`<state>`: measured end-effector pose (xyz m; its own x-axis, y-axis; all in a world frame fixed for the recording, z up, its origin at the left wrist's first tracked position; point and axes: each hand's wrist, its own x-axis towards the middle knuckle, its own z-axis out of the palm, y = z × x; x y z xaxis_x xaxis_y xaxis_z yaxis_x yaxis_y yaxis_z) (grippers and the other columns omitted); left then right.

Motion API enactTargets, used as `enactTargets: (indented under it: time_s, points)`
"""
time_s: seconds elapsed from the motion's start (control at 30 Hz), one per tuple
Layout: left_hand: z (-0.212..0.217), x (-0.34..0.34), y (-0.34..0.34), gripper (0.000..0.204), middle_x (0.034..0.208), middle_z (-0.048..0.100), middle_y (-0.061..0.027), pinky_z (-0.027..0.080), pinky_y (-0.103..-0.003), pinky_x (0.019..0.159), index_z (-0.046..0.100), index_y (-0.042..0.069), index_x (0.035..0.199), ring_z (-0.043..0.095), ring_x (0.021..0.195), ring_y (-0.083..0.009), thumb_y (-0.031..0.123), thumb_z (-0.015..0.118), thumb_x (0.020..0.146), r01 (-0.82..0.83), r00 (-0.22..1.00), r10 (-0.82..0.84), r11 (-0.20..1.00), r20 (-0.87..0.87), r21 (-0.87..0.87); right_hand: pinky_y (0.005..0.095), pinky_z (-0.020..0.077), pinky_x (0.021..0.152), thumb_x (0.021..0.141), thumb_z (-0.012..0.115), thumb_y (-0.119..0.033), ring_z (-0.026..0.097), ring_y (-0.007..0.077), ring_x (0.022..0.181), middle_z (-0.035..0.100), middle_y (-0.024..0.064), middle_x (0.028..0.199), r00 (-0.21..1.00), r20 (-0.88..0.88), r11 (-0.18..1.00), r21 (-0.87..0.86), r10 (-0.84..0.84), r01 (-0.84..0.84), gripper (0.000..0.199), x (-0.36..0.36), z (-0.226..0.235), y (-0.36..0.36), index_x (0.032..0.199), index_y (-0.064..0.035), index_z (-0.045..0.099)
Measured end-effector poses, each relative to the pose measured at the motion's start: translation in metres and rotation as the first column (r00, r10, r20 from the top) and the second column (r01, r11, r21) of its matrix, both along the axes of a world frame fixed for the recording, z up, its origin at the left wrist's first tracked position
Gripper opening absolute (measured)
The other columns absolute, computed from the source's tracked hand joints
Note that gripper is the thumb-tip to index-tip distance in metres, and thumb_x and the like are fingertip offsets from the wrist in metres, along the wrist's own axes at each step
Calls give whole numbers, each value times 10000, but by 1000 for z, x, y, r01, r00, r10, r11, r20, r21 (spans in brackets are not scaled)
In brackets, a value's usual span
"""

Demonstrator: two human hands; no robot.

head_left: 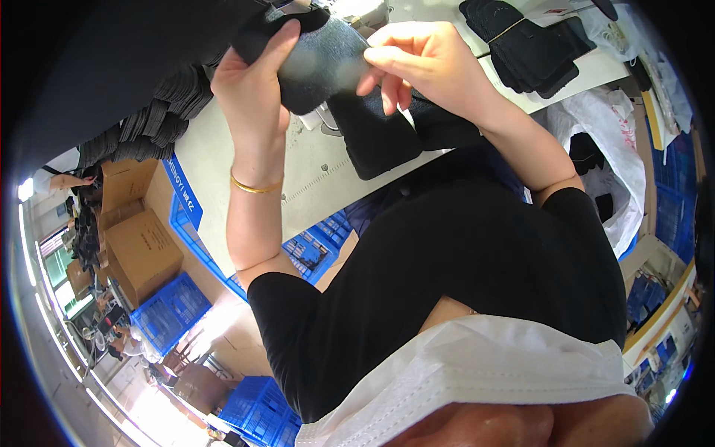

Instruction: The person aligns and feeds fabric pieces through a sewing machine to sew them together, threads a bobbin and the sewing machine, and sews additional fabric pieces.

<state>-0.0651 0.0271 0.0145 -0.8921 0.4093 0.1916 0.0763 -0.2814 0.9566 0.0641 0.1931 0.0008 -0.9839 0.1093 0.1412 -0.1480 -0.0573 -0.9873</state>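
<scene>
My left hand (257, 78) grips a black fabric piece (316, 63) with rounded edges, its thumb lying along the near face. At that piece's right edge, my right hand (421, 63) pinches with thumb and forefinger while the other fingers curl loosely. Both hands are raised over the pale work table (223, 171). Below them more flat black pieces (376, 141) lie at the table's front edge, partly covered by my right hand. A sewing machine seems to stand behind the held piece, mostly hidden.
A banded stack of black pieces (521, 48) lies at the back right. Many black pieces (149, 123) are piled at the left. A white sack (614, 171) hangs right of the table. Blue crates (171, 313) and cardboard boxes (141, 253) stand on the floor at left.
</scene>
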Motion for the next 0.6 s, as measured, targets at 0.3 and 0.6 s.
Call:
enactTargets:
  time_s: [0.3, 0.6]
  points:
    - [5, -40, 0, 200, 983, 727, -109, 551, -278, 807, 698, -50, 1038, 695, 860, -172, -38, 722, 840, -6, 999, -1, 988, -48, -156, 218, 488, 477, 980, 570, -168, 642, 121, 537, 733, 112, 799, 998, -42, 997, -72, -40, 36, 219, -13, 2, 2, 899, 16, 659]
    - [2, -49, -2, 267, 1108, 688, -110, 526, -280, 879, 652, -50, 1103, 655, 1018, -178, -33, 721, 846, 201, 956, -219, 974, -197, -107, 228, 482, 505, 988, 577, -151, 630, 119, 558, 723, 123, 792, 993, -104, 994, -101, -63, 53, 222, -15, -3, -14, 935, 40, 677]
